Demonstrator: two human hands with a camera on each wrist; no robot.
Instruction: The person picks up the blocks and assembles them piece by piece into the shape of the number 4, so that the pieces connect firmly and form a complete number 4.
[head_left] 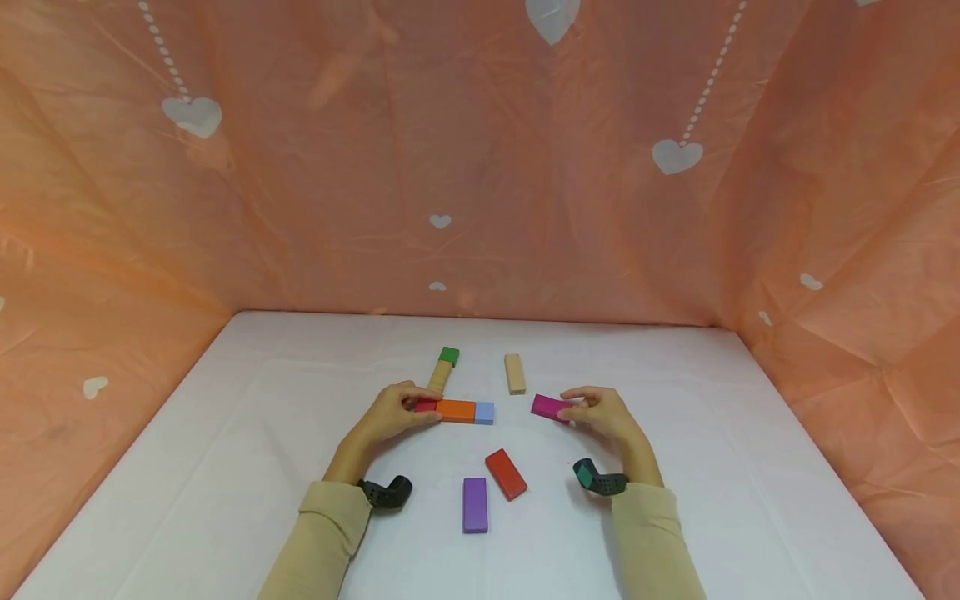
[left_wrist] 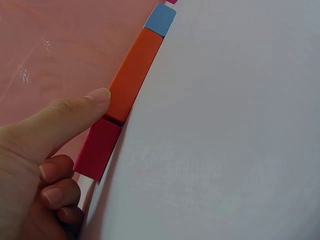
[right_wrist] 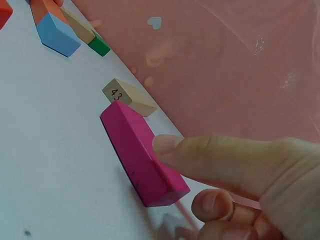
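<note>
In the head view, a row of blocks lies left of the table's middle: a crimson block, an orange block and a light blue block, end to end. My left hand pinches the orange block near its crimson end, thumb on the near side and index finger on the far side. The thumb overlaps the seam between orange and crimson in the left wrist view. To the right, my right hand holds a magenta block between thumb and fingers. Its free end points left, toward the light blue block.
Behind the row lie a plain wooden block with a green block at its far end. Another wooden block, marked 43, lies farther right. Nearer are a red block and a purple block. Orange cloth surrounds the white table.
</note>
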